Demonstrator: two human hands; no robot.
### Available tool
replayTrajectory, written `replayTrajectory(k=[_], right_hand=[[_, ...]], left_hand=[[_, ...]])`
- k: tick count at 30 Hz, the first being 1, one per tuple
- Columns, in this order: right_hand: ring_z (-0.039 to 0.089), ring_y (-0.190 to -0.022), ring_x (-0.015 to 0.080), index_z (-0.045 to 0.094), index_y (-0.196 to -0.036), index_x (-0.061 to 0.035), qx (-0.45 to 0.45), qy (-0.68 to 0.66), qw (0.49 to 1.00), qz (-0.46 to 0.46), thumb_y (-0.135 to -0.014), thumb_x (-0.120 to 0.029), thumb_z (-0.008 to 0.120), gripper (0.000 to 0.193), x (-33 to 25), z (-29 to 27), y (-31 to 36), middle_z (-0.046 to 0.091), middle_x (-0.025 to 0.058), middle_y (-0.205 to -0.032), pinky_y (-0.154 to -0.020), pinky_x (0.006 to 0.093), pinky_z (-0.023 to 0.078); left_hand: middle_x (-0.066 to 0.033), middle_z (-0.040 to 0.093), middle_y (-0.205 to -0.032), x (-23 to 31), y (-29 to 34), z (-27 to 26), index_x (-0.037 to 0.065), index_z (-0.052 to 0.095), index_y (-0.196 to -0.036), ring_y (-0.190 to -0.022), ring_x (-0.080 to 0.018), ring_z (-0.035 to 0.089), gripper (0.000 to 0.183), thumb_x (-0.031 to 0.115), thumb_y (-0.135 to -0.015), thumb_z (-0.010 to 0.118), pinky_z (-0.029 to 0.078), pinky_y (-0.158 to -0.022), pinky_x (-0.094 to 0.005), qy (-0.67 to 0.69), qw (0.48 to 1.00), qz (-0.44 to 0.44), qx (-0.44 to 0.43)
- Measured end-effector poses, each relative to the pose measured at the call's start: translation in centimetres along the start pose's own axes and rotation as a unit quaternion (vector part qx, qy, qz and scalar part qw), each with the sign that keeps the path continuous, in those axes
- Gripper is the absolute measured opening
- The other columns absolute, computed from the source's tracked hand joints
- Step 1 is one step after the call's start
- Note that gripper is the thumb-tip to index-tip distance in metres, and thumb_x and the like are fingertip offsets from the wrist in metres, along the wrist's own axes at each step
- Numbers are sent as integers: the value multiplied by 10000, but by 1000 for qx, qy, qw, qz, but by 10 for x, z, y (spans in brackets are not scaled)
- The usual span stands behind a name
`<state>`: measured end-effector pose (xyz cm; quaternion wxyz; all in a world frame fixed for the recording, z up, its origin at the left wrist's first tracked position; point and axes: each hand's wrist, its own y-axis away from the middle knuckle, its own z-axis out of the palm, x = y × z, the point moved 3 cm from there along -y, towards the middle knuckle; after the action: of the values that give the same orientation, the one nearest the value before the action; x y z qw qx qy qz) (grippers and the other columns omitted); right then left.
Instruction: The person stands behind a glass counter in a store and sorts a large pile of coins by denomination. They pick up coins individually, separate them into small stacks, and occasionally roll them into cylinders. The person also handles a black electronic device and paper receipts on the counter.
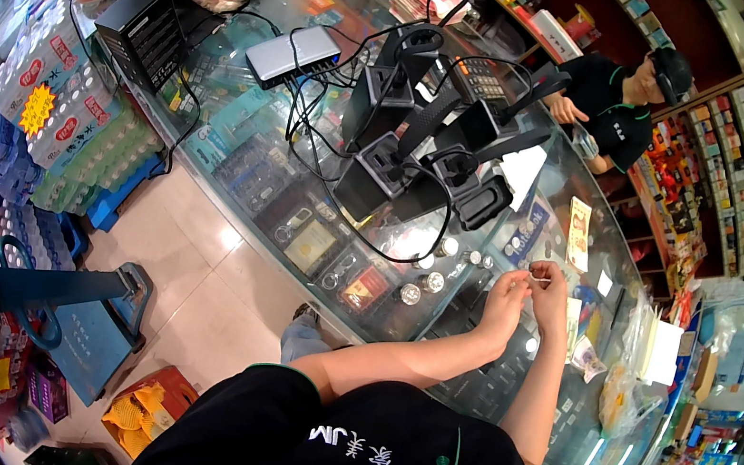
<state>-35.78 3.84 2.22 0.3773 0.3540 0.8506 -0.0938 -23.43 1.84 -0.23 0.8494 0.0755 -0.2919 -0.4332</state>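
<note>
Above the glass counter [465,381], my left hand [504,302] and my right hand [550,293] meet with their fingertips close together. Both are closed in a pinch around a small, thin white strip [538,278], too small to name surely. Left of my hands, stacks of silver coins [431,282] stand on the glass, some wrapped in clear film. Past my right hand lies a yellowish banknote bundle [578,235]. Greenish paper notes [572,322] lie partly behind my right wrist.
Black device stands with tangled cables [381,171] crowd the counter's middle, beside a silver box [293,55]. Across the counter stands a person in a dark shirt [613,115]. Bottled water packs [54,108] and a blue platform scale [79,324] stand left. Plastic bags [622,395] lie right.
</note>
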Motion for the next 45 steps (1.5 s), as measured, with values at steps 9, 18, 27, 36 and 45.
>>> replayTrajectory(k=[9, 18, 27, 36, 45], right_hand=[[553, -656, 126, 576, -861, -18, 66, 98, 991, -68, -736, 16, 668, 159, 28, 7, -6, 596, 56, -725, -589, 274, 453], [548, -654, 70, 555, -824, -33, 80, -166, 981, 60, -804, 1, 666, 118, -5, -24, 14, 611, 1, -741, -586, 222, 426], [562, -653, 170, 600, -873, 27, 88, 74, 991, -69, -728, -31, 731, 204, 1, -1, 13, 581, 58, -691, -628, 288, 467], [557, -649, 115, 590, -850, 12, -70, -203, 976, 32, -772, -18, 688, 129, -37, -7, 21, 615, 42, -759, -600, 270, 459], [581, -691, 175, 601, -879, -3, 57, 64, 994, -61, -735, 9, 714, 184, -2, 3, -10, 613, 77, -762, -661, 297, 471]], left_hand=[[-21, 558, -1026, -8, -4, -3, 67, 532, -1125, -979, -122, 518, 221, 193, -951, 480, 392, -851, -281, 13, 999, 45, 23], [-92, 474, -1193, 9, 5, 3, 12, 438, -1279, -1158, -198, 455, 354, 190, -974, 448, 288, -1051, -401, 4, 1000, -19, 17], [-116, 471, -1176, 14, 10, 7, -10, 420, -1285, -1170, -227, 468, 338, 171, -1000, 393, 316, -1047, -408, 40, 999, -24, 10], [-117, 464, -1184, 21, 7, 7, -20, 412, -1293, -1243, -245, 425, 355, 185, -1003, 396, 273, -1085, -414, 39, 999, -12, 36], [-108, 457, -1180, 21, 7, 5, -17, 415, -1296, -1248, -259, 417, 378, 218, -1000, 413, 245, -1099, -426, 44, 999, -5, 28]])
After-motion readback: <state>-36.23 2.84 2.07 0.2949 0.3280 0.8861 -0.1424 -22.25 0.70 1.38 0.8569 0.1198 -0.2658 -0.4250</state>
